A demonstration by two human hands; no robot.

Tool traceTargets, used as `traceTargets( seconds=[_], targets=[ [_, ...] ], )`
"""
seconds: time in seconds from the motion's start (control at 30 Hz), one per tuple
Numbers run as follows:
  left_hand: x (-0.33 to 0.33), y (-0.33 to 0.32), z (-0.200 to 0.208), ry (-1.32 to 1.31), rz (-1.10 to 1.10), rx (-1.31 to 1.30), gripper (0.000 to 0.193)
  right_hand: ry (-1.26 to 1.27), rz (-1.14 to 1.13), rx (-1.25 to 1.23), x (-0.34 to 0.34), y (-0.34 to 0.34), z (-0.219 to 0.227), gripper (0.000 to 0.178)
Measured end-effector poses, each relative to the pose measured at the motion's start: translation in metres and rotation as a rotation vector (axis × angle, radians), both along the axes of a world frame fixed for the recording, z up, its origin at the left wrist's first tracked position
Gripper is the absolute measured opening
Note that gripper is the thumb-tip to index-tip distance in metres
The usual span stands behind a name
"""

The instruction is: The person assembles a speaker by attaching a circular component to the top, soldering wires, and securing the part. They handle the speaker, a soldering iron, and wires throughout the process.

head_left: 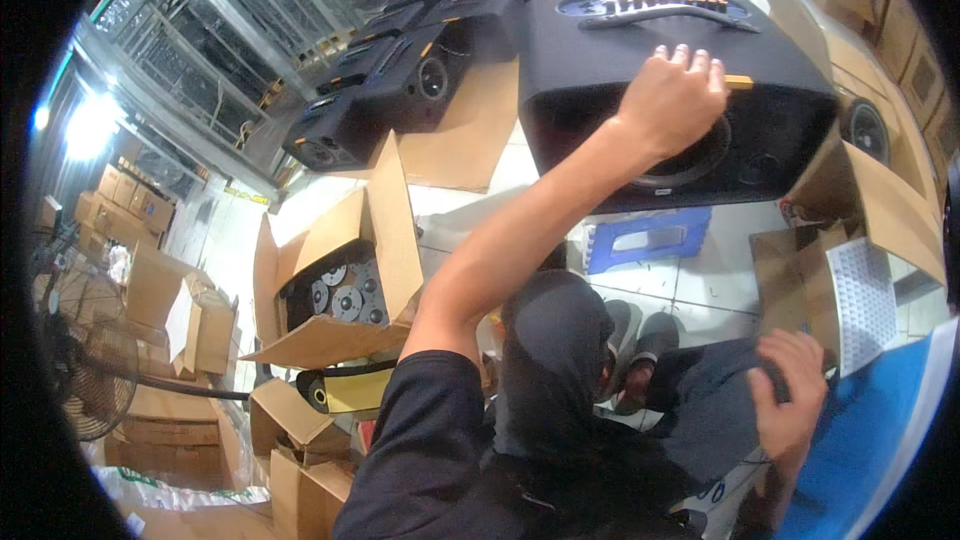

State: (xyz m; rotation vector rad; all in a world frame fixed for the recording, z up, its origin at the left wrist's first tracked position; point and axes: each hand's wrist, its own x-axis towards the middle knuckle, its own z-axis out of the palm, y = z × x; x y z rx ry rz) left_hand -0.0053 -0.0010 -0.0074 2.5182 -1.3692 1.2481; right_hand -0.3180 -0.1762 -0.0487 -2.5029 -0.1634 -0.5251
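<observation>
A large black speaker box (590, 70) stands in front of me, with a carry handle (690, 15) and a control panel on its top. My left hand (675, 100) is against its front upper edge, beside a small orange strip (738, 82). The fingers are curled closed, and whatever they may hold is hidden. A round speaker cone (690, 162) shows partly below my wrist. My right hand (790, 395) is low at the right, beside my knee. Its thumb stands apart from loosely bent fingers, and I see nothing held.
A blue plastic stool (645, 240) is under the speaker. An open carton (330, 335) of round speaker parts stands left. More black speakers (400, 70) line the back. A fan (90, 370) and cartons are at far left; another open carton (800, 280) is at right.
</observation>
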Motion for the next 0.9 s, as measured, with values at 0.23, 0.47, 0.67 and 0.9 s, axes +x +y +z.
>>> traceTargets(
  seconds=[0.23, 0.47, 0.67, 0.9],
  targets=[
    [0.004, 0.002, -0.007, -0.226, -0.115, -0.008, 0.037, 0.364, 0.456, -0.277, 0.058, -0.015, 0.005, 0.047],
    [-0.006, -0.004, -0.002, -0.010, -0.185, -0.125, 0.052, 0.612, 0.889, -0.304, 0.145, -0.028, -0.001, 0.048],
    [-0.015, 0.001, 0.017, 0.266, -0.106, -0.101, 0.044, 0.713, 0.943, 0.005, 0.205, -0.021, -0.018, 0.045],
    [-0.014, 0.010, 0.038, 0.446, -0.023, -0.163, 0.035, 1.096, 0.740, -0.043, 0.195, -0.020, 0.011, 0.043]
  ],
)
